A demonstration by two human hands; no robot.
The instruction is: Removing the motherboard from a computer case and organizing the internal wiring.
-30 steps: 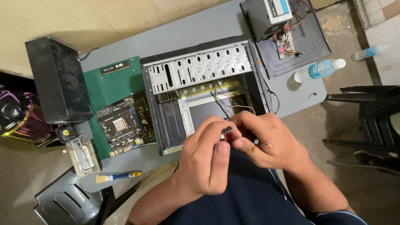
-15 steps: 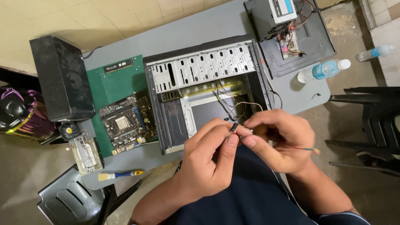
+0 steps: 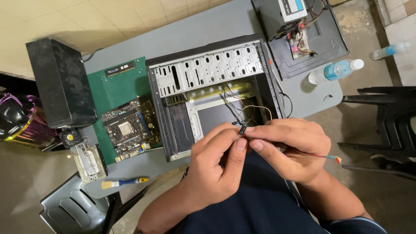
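Hands [image 3: 260, 151] pinch connector [image 3: 242, 129] | over case [image 3: 173, 130] front edge | clear

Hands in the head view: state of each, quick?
Left hand: closed, pinching the small black connector.
Right hand: closed on the same connector, thin wires trailing out.

Grey counter [image 3: 208, 26] on worn concrete floor [image 3: 26, 190]; pale tiled floor [image 3: 108, 17] beyond; black plastic chair [image 3: 381, 117] at right; dark stool [image 3: 73, 212] lower left.
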